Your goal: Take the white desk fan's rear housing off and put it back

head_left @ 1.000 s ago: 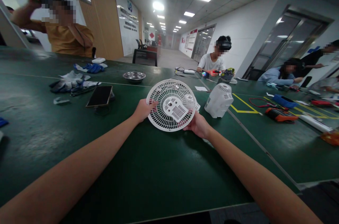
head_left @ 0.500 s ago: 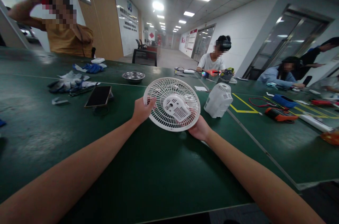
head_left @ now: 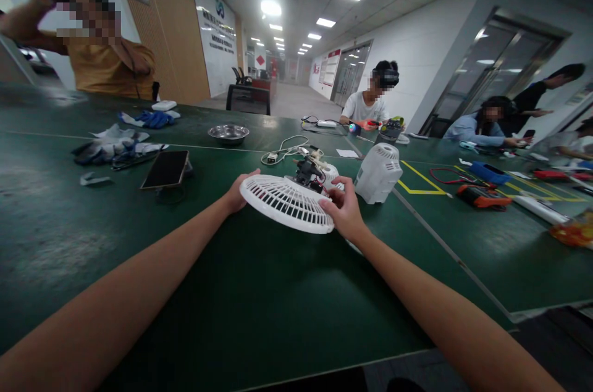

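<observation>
A white round fan grille (head_left: 285, 202) is held tilted above the table, its slotted face turned down toward me. My left hand (head_left: 237, 194) is closed around its left rim, with most of the fingers hidden. At the right edge, my right hand (head_left: 345, 210) grips the rim with thumb and curled fingers. A dark motor (head_left: 308, 173) with thin wires shows just behind the grille, beside a white rounded part (head_left: 330, 176). A pale power cord (head_left: 290, 148) with a plug lies beyond. To the right stands a white plastic housing (head_left: 377, 173).
A metal bowl (head_left: 228, 133), a phone-like dark-screened device (head_left: 165, 170) and gloves (head_left: 115, 144) lie left on the green table (head_left: 259, 299). An orange multimeter (head_left: 482, 196) and yellow tape (head_left: 424, 192) are at right. Co-workers sit or stand around the far side.
The grille has tipped from facing me to nearly flat and come slightly lower. My right hand has shifted from beneath it to its right rim, and the motor and cord now show behind.
</observation>
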The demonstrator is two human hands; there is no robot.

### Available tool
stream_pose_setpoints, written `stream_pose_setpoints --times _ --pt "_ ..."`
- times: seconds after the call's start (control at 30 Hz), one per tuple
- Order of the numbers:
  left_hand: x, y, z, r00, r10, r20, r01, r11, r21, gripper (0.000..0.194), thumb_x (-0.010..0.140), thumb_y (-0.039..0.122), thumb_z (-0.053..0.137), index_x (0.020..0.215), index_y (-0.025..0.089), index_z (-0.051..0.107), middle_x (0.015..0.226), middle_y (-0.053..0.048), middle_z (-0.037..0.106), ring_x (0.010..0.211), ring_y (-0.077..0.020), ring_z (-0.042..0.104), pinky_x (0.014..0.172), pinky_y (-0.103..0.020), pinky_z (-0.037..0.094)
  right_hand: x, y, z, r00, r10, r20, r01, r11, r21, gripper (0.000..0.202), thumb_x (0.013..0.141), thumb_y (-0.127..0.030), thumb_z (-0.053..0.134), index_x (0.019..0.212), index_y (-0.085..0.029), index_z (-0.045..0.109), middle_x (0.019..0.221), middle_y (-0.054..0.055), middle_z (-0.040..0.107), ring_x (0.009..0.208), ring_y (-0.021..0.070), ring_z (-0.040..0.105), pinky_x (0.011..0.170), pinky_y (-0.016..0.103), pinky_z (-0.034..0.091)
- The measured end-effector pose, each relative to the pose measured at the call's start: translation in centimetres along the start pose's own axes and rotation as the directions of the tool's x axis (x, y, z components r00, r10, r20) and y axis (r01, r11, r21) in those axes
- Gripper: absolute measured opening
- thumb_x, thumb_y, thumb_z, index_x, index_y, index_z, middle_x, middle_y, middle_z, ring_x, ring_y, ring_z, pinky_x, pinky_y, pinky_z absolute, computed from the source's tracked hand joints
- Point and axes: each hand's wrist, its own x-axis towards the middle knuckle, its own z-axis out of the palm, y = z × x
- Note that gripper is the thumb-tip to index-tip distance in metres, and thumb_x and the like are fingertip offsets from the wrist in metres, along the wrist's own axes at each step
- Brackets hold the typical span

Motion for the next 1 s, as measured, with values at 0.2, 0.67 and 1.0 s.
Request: stream_pose_setpoints --times 0.2,0.67,1.0 --pt "0.0 0.7 -0.6 0.970 -0.146 0.196 0.164 0.983 -0.079 0.027 0.081 0.031 0.072 0.099 0.011 0.074 0.098 -0.017 0.077 0.084 -0.0260 0.075 0.077 -0.037 0.061 0.0 0.2 -0.6 0.984 -0.115 0.138 0.157 0.924 -0.349 0.063 0.073 -0.050 0.080 0.117 -0.028 0.042 0.099 0.001 0.067 0.084 0.0202 0.062 0.084 0.037 0.050" --pt "-0.2 0.0 -0.2 0.996 0.010 0.087 -0.018 0.996 0.092 0.027 0.082 0.027 0.076 0.105 0.014 0.072 0.094 -0.008 0.076 0.075 -0.0160 0.071 0.071 -0.029 0.057 3.3 3.6 -5.0 0.927 -0.357 -0.118 0.201 0.736 -0.647 0.067 0.078 -0.038 0.072 0.138 -0.023 0.045 0.136 0.014 0.051 0.124 0.0310 0.051 0.105 0.050 0.047" --pt "0.0 -0.2 -0.3 0.996 0.033 0.081 -0.042 0.994 0.100 0.026 0.082 0.028 0.073 0.104 0.014 0.072 0.094 -0.008 0.076 0.077 -0.0173 0.071 0.074 -0.030 0.057 4.0 6.3 -5.7 0.996 -0.056 0.068 0.087 0.747 -0.659 0.084 0.074 -0.030 0.075 0.148 -0.024 0.037 0.128 0.011 0.062 0.117 0.0292 0.061 0.104 0.050 0.046"
